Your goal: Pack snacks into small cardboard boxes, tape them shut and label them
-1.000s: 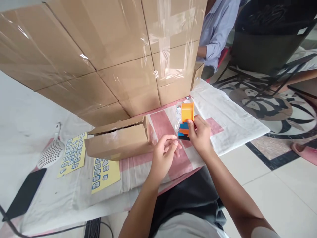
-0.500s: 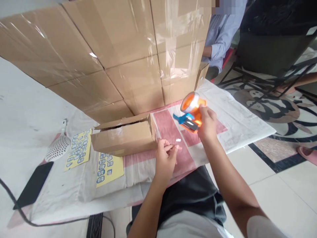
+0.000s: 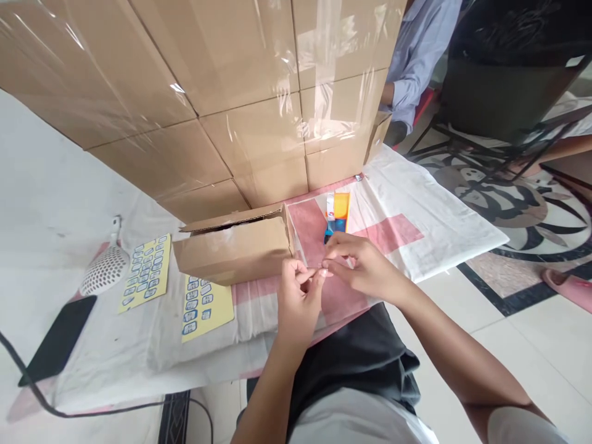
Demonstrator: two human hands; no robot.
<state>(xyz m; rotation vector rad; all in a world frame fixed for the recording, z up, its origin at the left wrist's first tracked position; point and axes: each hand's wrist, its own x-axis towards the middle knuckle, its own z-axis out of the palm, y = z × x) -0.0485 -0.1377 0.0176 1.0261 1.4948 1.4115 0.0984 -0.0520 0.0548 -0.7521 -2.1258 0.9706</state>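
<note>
My left hand (image 3: 300,299) is closed in a pinch in front of the cardboard box, its fingertips on what looks like a tiny piece of clear tape (image 3: 324,271). From the right, my right hand (image 3: 363,264) brings thumb and forefinger to the same spot and pinches there too. The piece is mostly hidden by the fingers. Just beyond the right hand, an orange and blue tape dispenser (image 3: 341,206) rests on the cloth, partly covered by that hand. Left of my hands lies a long cardboard box (image 3: 235,253) with a narrow gap along its top.
Plastic-wrapped cartons (image 3: 259,135) are stacked behind the box. Yellow sticker sheets (image 3: 147,271), a white slotted skimmer (image 3: 105,271) and a dark flat object (image 3: 60,342) lie at left. A black cable (image 3: 115,410) crosses the near left. Another person's sleeve (image 3: 416,68) shows behind.
My right hand has put the tape dispenser down on the cloth and come over to my left hand. Both hands' fingertips now meet; the left has stayed nearly in place.
</note>
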